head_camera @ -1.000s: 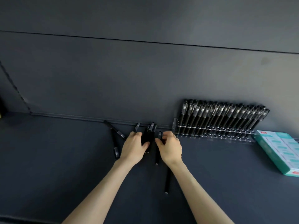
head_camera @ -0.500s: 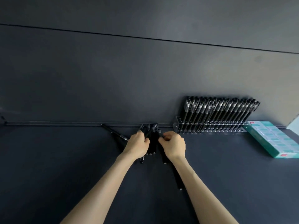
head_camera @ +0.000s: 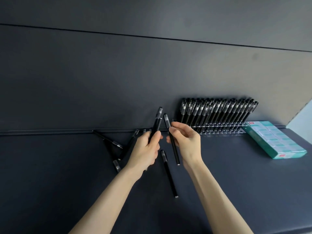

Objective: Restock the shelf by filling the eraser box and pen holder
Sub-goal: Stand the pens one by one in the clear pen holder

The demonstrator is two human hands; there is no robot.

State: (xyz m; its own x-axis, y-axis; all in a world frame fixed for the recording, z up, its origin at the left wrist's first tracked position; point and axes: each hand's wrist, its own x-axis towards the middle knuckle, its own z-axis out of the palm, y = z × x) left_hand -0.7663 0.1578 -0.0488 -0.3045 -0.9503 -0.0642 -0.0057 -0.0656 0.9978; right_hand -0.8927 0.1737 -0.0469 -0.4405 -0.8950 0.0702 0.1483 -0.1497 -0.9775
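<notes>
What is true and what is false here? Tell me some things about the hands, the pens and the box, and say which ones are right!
1. The right hand pinches one black pen. True.
2. The left hand holds nothing. False: it grips a few pens.
3. A row of pens stands in the pen holder by the back wall. True.
4. The green eraser box sits left of the pen holder. False: it sits to its right.
5. No pens lie loose on the shelf. False: several do, such as the loose pen between the two arms.
</notes>
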